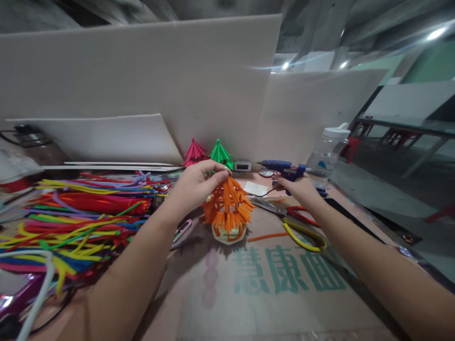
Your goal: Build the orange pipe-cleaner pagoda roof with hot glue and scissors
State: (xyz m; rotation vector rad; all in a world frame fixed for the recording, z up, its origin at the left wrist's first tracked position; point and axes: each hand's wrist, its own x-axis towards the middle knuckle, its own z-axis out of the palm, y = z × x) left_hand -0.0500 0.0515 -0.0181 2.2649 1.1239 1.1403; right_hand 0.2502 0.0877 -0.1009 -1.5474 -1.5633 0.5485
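in the head view, the left hand [199, 187] pinches the top of a tiered orange fuzzy-stem model [229, 215] with a pale faceted base [228, 240], centred on or just over the green-lettered work surface [216, 322]. it's probably light, springy, easily crushed; best held by top or base. the right hand [296, 185] grips a blue plastic glue gun [282, 166].

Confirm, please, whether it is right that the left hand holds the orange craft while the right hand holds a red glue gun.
Not quite: the head view shows the right hand holding a blue glue gun, not red; the left hand does hold the orange craft.
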